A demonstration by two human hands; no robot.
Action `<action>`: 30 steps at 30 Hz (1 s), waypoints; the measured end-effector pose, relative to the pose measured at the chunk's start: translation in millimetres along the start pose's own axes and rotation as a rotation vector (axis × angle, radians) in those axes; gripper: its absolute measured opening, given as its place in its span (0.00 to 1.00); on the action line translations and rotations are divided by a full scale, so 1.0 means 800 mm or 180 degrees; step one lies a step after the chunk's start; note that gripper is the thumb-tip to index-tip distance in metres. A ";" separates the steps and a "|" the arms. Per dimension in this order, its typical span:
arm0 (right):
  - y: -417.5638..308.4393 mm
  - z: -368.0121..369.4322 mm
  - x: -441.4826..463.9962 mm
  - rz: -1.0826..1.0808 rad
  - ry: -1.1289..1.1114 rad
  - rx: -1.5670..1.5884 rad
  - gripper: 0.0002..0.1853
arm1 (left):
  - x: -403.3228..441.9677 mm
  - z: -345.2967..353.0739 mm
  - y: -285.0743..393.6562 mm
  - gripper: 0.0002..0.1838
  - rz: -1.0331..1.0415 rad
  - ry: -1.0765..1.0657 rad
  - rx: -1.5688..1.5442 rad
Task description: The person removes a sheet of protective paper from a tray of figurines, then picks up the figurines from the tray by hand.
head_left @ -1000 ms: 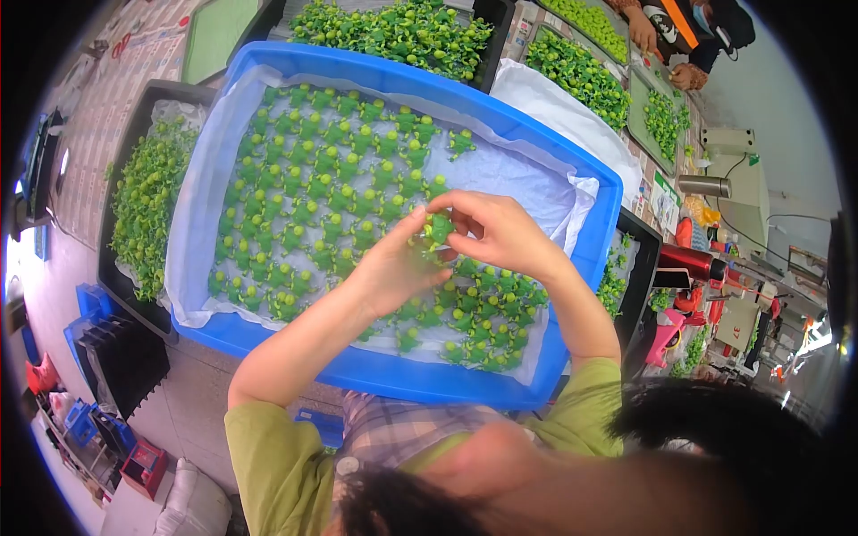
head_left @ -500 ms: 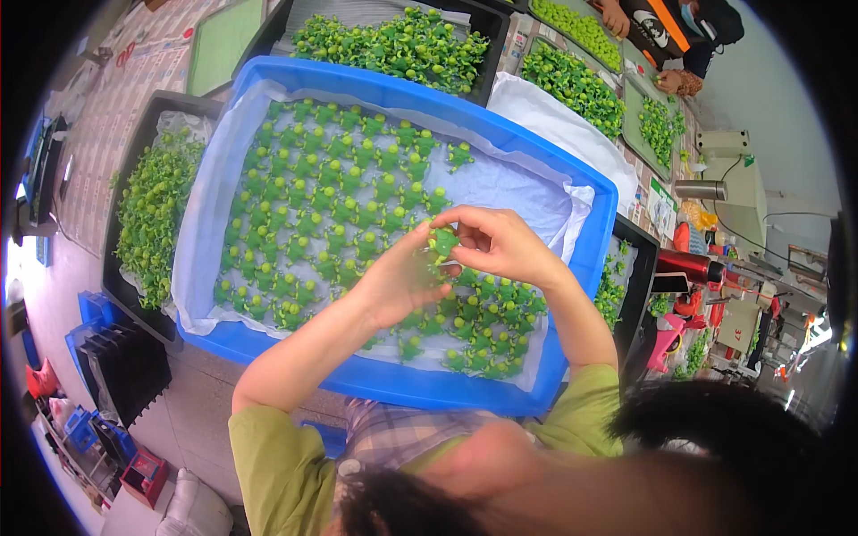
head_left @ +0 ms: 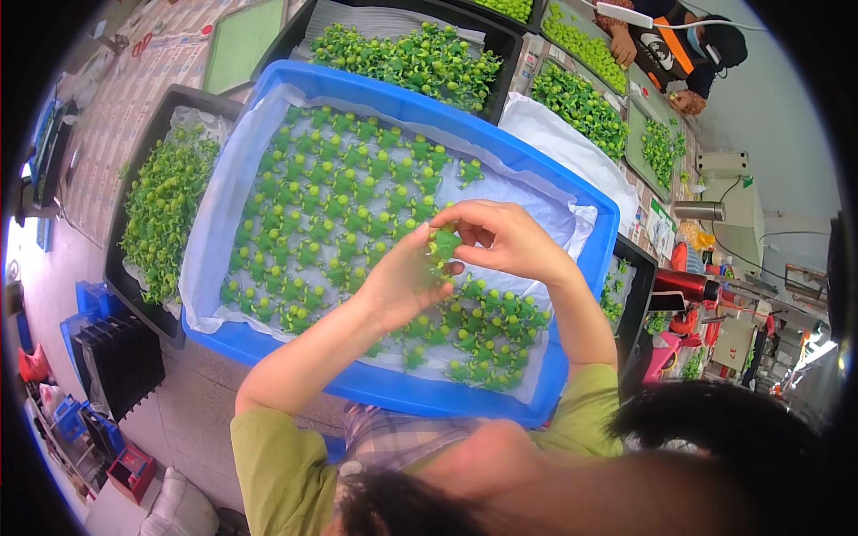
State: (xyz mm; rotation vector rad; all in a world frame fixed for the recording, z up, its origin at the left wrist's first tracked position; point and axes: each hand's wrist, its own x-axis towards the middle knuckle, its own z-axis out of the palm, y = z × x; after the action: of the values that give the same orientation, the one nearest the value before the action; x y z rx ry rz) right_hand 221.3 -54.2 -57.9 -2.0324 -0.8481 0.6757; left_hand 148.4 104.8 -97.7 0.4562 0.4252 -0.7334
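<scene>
A small green toy figure (head_left: 443,243) with leaf-like limbs is pinched between my two hands over a blue tray (head_left: 214,339). My left hand (head_left: 402,279) supports it from the left, thumb and fingertips against it. From the right, my right hand (head_left: 509,239) grips it with bent fingers that partly hide it. Below, rows of similar green figures (head_left: 308,214) with round yellow-green heads stand on the white liner (head_left: 527,201) of the tray.
Black trays heaped with green figures stand left (head_left: 170,210) and behind (head_left: 411,62). Further trays (head_left: 581,103) line the table at the back right, near another person's hands (head_left: 618,46). A red bottle (head_left: 684,284) lies at the right.
The surroundings have shifted slightly in view as my head turned. The figure has turned a little between my fingers; both hands keep their hold.
</scene>
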 end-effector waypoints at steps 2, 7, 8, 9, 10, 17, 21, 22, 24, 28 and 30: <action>-0.001 -0.001 0.000 -0.0029 0.0002 0.0001 0.17 | -0.001 0.002 0.001 0.17 -0.0006 0.0018 -0.0015; -0.004 -0.001 0.000 -0.0144 0.0023 -0.0088 0.18 | -0.003 0.003 0.001 0.17 0.0010 0.0055 -0.0046; -0.004 -0.002 0.000 -0.0135 0.0010 -0.0067 0.18 | -0.003 0.002 0.001 0.17 0.0020 0.0042 -0.0094; -0.004 -0.002 -0.001 -0.0127 -0.0004 -0.0046 0.18 | -0.002 -0.001 0.000 0.17 0.0022 0.0040 -0.0092; -0.004 -0.002 -0.001 -0.0128 -0.0003 -0.0047 0.18 | -0.001 -0.004 -0.001 0.17 0.0028 -0.0017 -0.0116; -0.004 -0.005 -0.002 -0.0242 -0.0011 0.0145 0.19 | 0.001 -0.010 -0.007 0.18 0.0158 -0.0038 -0.0345; -0.006 -0.005 -0.005 -0.0227 0.0092 0.0204 0.19 | 0.001 -0.013 -0.008 0.17 0.0118 -0.0028 -0.0409; -0.006 -0.005 -0.005 -0.0234 0.0104 0.0190 0.19 | 0.001 -0.013 -0.008 0.17 0.0113 -0.0084 -0.0459; -0.006 -0.003 -0.008 -0.0313 0.0336 0.0299 0.18 | 0.001 -0.014 -0.009 0.16 0.0112 -0.0151 -0.0501; 0.000 0.001 -0.016 -0.0054 0.0513 0.0542 0.16 | -0.003 -0.010 -0.005 0.20 0.0247 -0.0259 -0.0378; 0.015 0.011 -0.020 0.0042 0.0939 0.1204 0.11 | -0.004 -0.010 -0.003 0.22 0.0293 -0.0351 -0.0287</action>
State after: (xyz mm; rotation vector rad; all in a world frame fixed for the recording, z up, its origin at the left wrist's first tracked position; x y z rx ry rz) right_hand 208.9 -67.6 -69.9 -1.7385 -0.4924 0.4839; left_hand 142.9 108.8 -103.0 0.3465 0.3302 -0.6443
